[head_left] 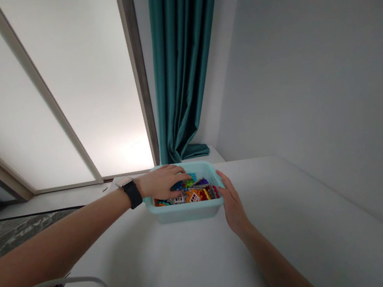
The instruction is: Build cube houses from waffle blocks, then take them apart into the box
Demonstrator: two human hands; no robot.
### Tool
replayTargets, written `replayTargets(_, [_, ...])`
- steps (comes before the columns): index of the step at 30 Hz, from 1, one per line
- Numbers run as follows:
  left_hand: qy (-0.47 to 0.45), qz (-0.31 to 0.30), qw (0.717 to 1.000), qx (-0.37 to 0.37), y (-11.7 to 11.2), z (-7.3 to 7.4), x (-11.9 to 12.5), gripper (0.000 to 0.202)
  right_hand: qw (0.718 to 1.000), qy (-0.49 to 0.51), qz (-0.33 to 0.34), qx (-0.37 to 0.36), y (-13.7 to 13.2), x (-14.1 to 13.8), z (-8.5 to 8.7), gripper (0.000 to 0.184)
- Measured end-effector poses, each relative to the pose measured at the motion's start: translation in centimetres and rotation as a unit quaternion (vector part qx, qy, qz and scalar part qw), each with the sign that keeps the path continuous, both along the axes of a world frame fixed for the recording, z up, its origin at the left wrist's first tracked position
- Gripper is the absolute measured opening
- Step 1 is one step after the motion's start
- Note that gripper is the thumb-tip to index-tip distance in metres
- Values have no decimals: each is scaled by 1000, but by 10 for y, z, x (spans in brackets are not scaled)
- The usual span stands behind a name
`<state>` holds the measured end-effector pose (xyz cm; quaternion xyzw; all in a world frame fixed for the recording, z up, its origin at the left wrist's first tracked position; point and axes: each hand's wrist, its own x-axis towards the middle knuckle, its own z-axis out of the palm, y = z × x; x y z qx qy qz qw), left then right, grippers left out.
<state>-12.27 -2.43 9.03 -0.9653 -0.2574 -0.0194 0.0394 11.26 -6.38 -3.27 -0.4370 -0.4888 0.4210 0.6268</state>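
Observation:
A light-blue plastic box [187, 213] stands on the white table, filled with small toy building bricks [202, 192] in orange, red, green, purple and grey. Two white lattice window pieces [195, 197] show near its front. My left hand [163, 182], with a black-strapped watch [132, 191] on the wrist, reaches over the left rim into the box. Its thumb and fingers are apart above the bricks, with dark blue pieces between them; some fingertips are hard to make out. My right hand [232, 202] holds the box's right end, fingers at the rim.
The white table [195, 267] extends towards me and to the right, beside a grey wall [315, 58]. A green curtain [183, 68] hangs behind the box, next to frosted door panels [96, 81]. A white cable [71, 280] curves across the lower left.

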Motion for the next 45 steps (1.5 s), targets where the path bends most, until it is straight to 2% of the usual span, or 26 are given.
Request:
replayTargets(2, [-8,-47,999,11,-1,-1,20,55,1000,-1,-4,5,0,0,-1,52])
replayTargets(4, [13,-96,995,13,-1,-6,45,45,1000,-8,-9,5,0,1,-2,51])
replayTargets(7, [66,-92,994,13,2,-16,72,28,1000,-20,-15,0,1,3,-4,49])
replayTargets(9, [81,-74,994,11,6,-23,78,27,1000,-18,-13,-1,1,4,-5,48])
replayTargets(13, [69,-25,997,-2,10,-28,68,46,1000,-14,0,-1,2,4,-7,50])
replayTargets(16, [41,7,998,-37,12,-19,54,61,1000,-14,-3,-9,1,4,-6,50])
replayTargets(18, [15,28,996,-79,15,-9,46,59,1000,-12,-3,-11,0,3,-4,50])
replayTargets(21, [-54,41,986,-152,20,2,41,43,1000,-16,-3,-13,0,3,-3,49])
replayTargets(23, [-101,63,976,-184,21,1,41,36,1000,-20,-8,-14,0,4,-2,49])
replayTargets(26, [-133,88,969,-190,21,-11,44,38,1000,-16,-2,-16,0,4,-2,48])
replayTargets(28, [-131,71,975,-167,19,-19,43,39,1000,-13,3,-18,-1,4,0,48])
replayTargets(30, [-117,37,982,-143,17,-20,37,36,1000,-15,5,-21,-2,4,1,49])
replayTargets(32, [-91,14,987,-132,15,-14,26,41,999,-21,3,-24,-3,4,3,49])
replayTargets(33, [-72,14,988,-134,15,-9,19,52,999,-22,3,-24,-3,3,3,49])
replayTargets(35, [-9,46,987,-154,15,2,4,80,1000,-23,2,-22,-3,3,4,50])
replayTargets(37, [63,89,976,-188,16,10,-6,92,1000,-22,1,-18,-4,3,4,49])
replayTargets(39, [105,117,963,-220,16,11,-11,99,1000,-25,-1,-15,-4,3,4,48])
replayTargets(42, [95,126,960,-229,14,5,-10,105,1000,-28,-1,-15,-3,3,4,48])
replayTargets(45, [30,98,970,-222,11,-2,-11,96,999,-28,9,-15,-3,5,4,48])
